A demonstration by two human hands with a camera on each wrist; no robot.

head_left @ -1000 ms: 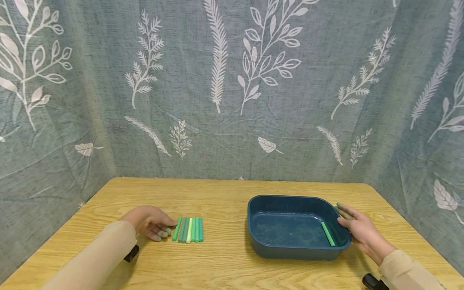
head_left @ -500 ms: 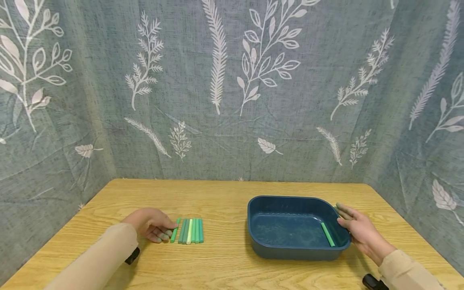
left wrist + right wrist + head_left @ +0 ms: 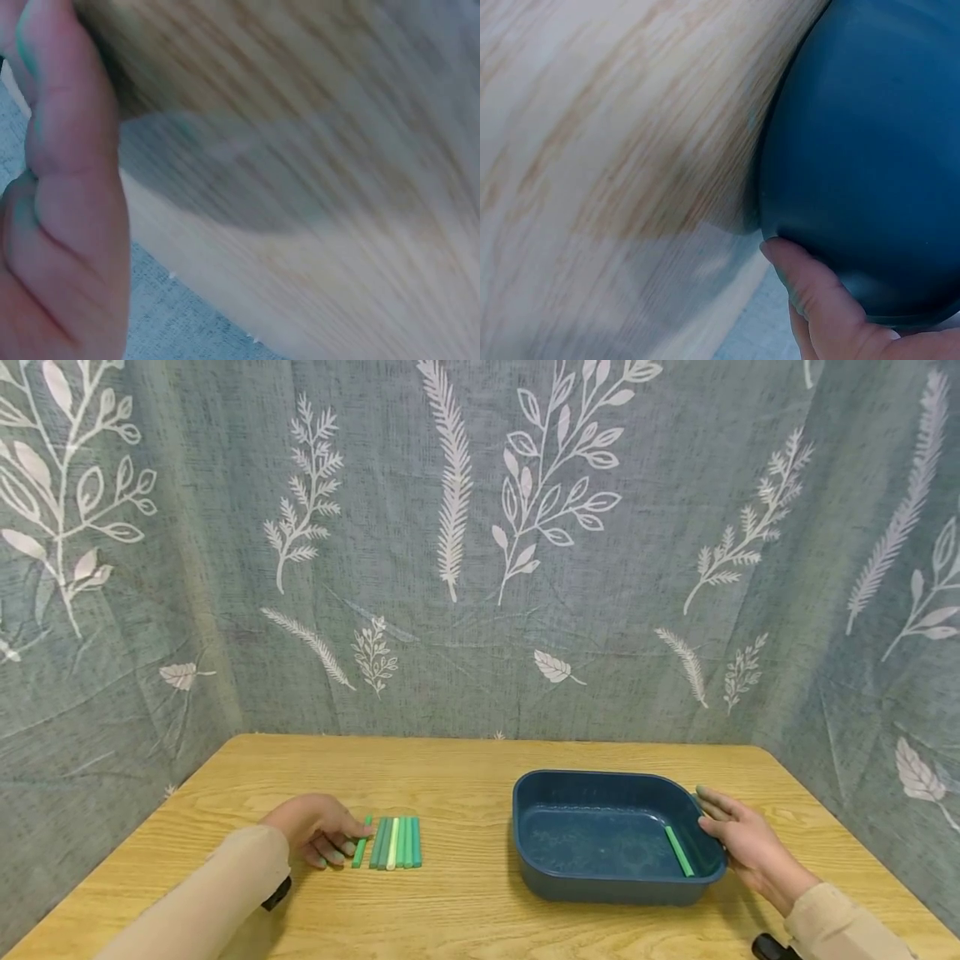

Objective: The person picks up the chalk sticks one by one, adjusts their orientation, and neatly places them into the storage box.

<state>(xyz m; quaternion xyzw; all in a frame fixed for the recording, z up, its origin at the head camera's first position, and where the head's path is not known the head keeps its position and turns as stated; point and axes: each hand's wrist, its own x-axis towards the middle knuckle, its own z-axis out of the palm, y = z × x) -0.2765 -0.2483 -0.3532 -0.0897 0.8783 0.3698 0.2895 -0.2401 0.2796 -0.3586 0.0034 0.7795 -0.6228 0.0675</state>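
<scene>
A short row of green chalk sticks (image 3: 403,842) lies side by side on the wooden table, in shades from pale yellow-green to teal. Slightly left of the row, a single green chalk stick (image 3: 359,852) is pinched at its upper part by my left hand (image 3: 322,831). In the left wrist view, my left hand (image 3: 71,187) fills the left edge and the stick is out of sight. My right hand (image 3: 753,852) touches the right side of a dark blue tub (image 3: 600,887), its fingers extended along the outside. Another green chalk stick (image 3: 678,852) lies inside, near that end.
The wooden table (image 3: 457,910) runs back to a grey-green leaf-patterned curtain (image 3: 420,668), which also hangs at both sides. Dark wrist devices (image 3: 277,893) sit under the sleeves. Bare wood separates the chalk row from the tub.
My left hand has drawn the leftmost chalk stick slightly left, widening its gap from the row. My right hand and the tub stay in place.
</scene>
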